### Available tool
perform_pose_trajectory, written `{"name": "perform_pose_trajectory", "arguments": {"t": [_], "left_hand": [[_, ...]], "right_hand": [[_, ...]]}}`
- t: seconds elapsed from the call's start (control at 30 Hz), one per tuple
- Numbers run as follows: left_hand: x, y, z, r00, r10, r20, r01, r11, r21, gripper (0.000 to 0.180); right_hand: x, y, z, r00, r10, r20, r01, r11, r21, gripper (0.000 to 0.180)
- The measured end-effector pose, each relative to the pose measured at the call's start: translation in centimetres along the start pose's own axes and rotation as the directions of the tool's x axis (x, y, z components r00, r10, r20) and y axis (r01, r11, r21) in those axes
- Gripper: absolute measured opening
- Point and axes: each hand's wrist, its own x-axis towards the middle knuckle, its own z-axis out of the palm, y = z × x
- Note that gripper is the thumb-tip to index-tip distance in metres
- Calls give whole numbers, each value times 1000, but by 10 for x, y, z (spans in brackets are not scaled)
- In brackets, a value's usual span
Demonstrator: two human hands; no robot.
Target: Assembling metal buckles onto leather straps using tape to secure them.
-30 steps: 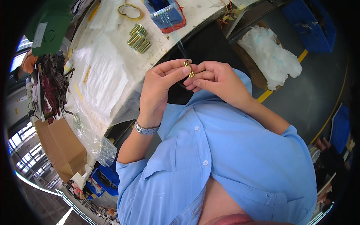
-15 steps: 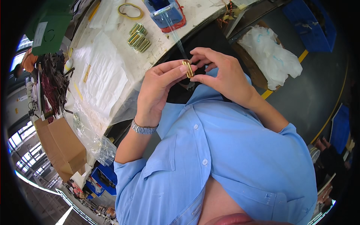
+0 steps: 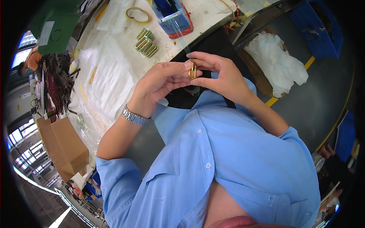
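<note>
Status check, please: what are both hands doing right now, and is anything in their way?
Left hand and right hand together pinch a small gold metal ring, raised above the table. Clear tape strand runs from blue dispenser to it. Nothing blocking.

Both forearms rise from rolled blue sleeves and meet before the chest. The left hand (image 3: 157, 85) and right hand (image 3: 218, 78) curl together, fingertips pinched and touching.

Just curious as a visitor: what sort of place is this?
Probably a small factory or packing workshop: a worktable with a stack of gold buckles, a blue tape dispenser, and cardboard boxes beside it.
</note>
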Motion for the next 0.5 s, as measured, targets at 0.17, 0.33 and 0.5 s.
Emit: {"name": "perform_pose_trajectory", "arguments": {"t": [0.17, 0.33, 0.5], "left_hand": [[0, 5, -1, 998, -61, -1, 61, 998, -27, 43], [-8, -8, 11, 980, 134, -147, -121, 988, 92, 36], [-16, -56, 29, 518, 829, -211, -476, 484, 735, 23]], "right_hand": [[1, 5, 9, 989, -51, -140, 37, 994, -103, 63], [7, 0, 13, 989, 25, -148, -15, 997, 71, 58], [10, 11, 13, 983, 86, -161, -40, 962, 272, 52]]}}
